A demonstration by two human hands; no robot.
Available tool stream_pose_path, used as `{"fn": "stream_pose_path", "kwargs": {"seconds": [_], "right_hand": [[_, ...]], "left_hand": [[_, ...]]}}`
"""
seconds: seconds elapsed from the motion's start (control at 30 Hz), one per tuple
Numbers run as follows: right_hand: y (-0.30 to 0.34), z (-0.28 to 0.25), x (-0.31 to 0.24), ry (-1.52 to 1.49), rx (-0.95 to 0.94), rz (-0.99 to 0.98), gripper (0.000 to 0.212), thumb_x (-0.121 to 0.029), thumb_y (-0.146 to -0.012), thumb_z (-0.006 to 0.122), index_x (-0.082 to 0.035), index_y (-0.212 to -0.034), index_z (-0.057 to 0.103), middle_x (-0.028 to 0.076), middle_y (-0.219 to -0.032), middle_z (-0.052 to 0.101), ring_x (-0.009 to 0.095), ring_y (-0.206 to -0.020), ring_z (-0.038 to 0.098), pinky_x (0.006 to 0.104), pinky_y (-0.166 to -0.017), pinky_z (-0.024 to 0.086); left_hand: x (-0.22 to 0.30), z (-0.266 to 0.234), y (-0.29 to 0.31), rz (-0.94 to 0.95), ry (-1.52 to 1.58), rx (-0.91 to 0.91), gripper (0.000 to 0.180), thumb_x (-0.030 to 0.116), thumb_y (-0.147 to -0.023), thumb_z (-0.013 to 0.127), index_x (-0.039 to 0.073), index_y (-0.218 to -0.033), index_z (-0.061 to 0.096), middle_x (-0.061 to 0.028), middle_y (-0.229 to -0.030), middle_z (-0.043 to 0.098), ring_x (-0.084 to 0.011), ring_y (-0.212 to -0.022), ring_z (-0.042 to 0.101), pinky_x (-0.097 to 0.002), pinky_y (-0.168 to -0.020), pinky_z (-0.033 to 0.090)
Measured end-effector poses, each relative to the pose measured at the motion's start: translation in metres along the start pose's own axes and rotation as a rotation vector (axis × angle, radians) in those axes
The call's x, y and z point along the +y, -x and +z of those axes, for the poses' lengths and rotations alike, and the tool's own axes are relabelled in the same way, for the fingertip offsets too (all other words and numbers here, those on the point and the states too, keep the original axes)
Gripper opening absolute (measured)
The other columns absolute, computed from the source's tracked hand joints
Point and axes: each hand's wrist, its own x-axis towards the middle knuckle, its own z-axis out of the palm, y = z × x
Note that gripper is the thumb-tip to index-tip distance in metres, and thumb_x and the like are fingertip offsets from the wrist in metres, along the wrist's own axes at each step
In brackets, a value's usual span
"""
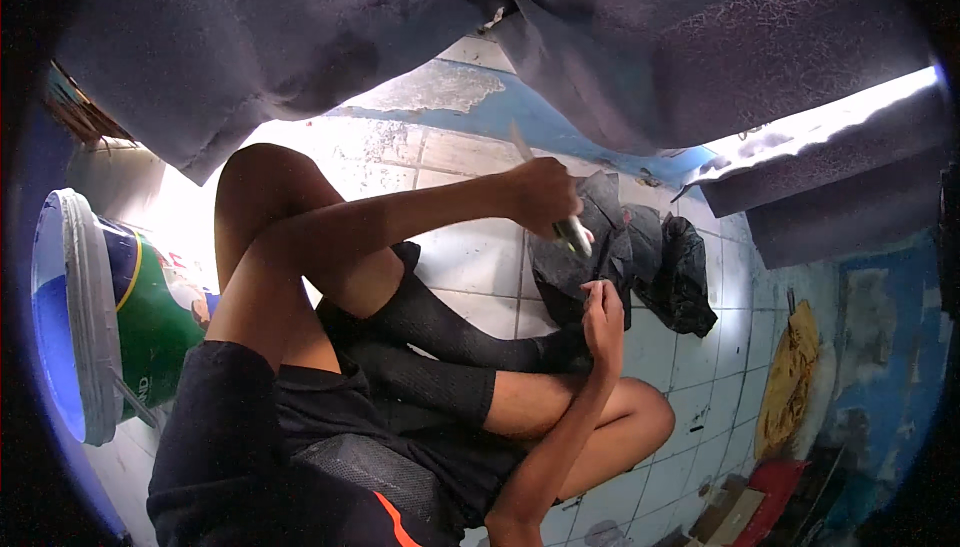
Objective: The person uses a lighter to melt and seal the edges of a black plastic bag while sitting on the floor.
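Observation:
My left hand (545, 197) is closed in a fist around what looks like a knife. A thin, pale, slightly blurred blade (521, 147) sticks up above the fist, and a whitish-green handle end (574, 236) shows below it. Lower and to the right, my right hand (602, 323) is closed with its fingertips pinched together; whatever lies between them is too dark to make out. Beyond both hands a crumpled black plastic bag (676, 265) rests on the tiles, with dark sheet-like material (600, 209) beside it. My crossed legs in black socks (450, 332) lie under my arms.
A large green and white bucket (150, 322) is tipped toward the left rim. Grey cloth (350, 17) hangs low across the top. A yellowish cloth (788, 377) lies by the peeling blue wall (880, 317) on the right. Cardboard (728, 517) and a red piece (772, 492) are at lower right.

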Motion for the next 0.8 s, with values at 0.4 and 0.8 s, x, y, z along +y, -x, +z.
{"fn": "stream_pose_path", "kwargs": {"seconds": [0.4, 0.8], "right_hand": [[0.004, 0.004, 0.002, -0.006, -0.007, -0.015, 0.034, -0.027, -0.1, 0.039, 0.001, -0.096, 0.058, 0.008, -0.065, 0.05, 0.015, -0.058, 0.046, 0.0309, -0.058, 0.039], [-0.001, 0.006, 0.002, -0.085, -0.048, -0.049, 0.034, -0.026, -0.1, 0.038, 0.001, -0.097, 0.057, 0.006, -0.065, 0.046, 0.014, -0.058, 0.042, 0.0312, -0.058, 0.038]], "left_hand": [[0.016, 0.03, -0.001, 0.277, 0.046, -0.084, 0.031, 0.033, -0.064, 0.074, 0.018, -0.09, 0.066, -0.0067, -0.07, 0.064, -0.0269, -0.068, 0.065, -0.0441, -0.059, 0.05], [-0.001, 0.033, 0.007, 0.234, 0.124, 0.055, 0.017, 0.035, -0.077, 0.067, 0.023, -0.089, 0.067, -0.0051, -0.074, 0.066, -0.0258, -0.057, 0.062, -0.0379, -0.055, 0.049]]}}
